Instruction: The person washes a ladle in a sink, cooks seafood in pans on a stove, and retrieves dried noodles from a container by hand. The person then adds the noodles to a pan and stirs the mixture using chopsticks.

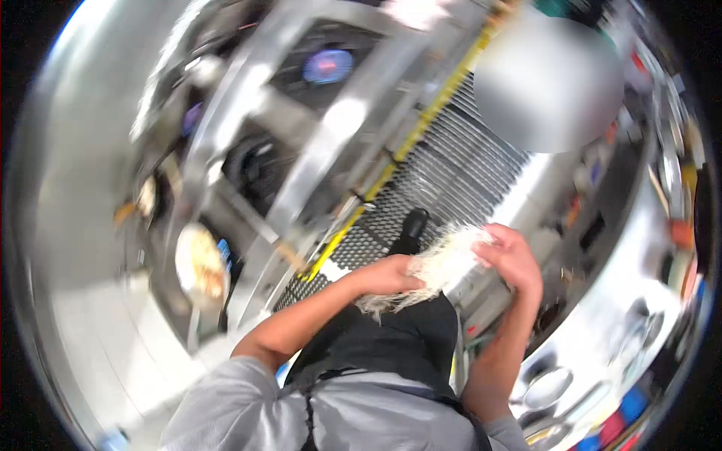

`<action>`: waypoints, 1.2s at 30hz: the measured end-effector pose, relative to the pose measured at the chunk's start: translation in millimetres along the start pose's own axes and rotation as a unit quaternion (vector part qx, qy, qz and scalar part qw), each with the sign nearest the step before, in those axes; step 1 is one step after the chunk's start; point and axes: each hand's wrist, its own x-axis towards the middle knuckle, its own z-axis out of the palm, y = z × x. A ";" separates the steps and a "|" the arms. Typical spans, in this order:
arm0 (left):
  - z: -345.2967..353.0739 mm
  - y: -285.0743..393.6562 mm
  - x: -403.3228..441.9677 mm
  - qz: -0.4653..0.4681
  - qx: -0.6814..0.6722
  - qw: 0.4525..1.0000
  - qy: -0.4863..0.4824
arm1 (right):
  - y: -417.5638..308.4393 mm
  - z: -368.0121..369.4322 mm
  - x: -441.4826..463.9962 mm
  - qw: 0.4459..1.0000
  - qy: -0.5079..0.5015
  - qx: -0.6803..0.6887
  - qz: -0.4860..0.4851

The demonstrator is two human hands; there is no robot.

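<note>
A loose bundle of thin white noodles [444, 263] stretches between my two hands in front of my black apron. My left hand [389, 276] grips its lower left end, fingers closed, with strands hanging below. At the upper right end, my right hand [511, 255] pinches the strands between thumb and fingers. The bundle is held above the floor, away from the stove and the counter. Motion blur hides the finer strands.
On the left is a metal stove with a lit blue burner [329, 66]. A white dish of food [200, 263] sits near its end. A yellow-edged strip [421, 124] borders the perforated floor mat [451, 165]. Metal bowls [547, 387] line the right counter. A blurred oval covers the upper right.
</note>
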 end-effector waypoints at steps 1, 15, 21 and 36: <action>5.6 -2.4 -23.5 0.031 0.013 0.999 0.024 | -31.4 14.8 -11.6 0.999 -0.019 -0.045 -0.018; -33.7 19.0 -369.0 0.228 0.107 0.932 0.262 | -240.1 307.9 -91.9 0.946 -0.157 -0.139 -0.246; -81.5 -44.0 -559.2 0.217 0.142 0.776 0.575 | -302.2 508.7 -87.1 0.855 -0.206 -0.229 -0.418; 259.9 -535.3 -488.7 -0.039 -0.588 0.468 0.659 | -246.0 801.5 96.6 0.587 -0.134 -0.507 -0.616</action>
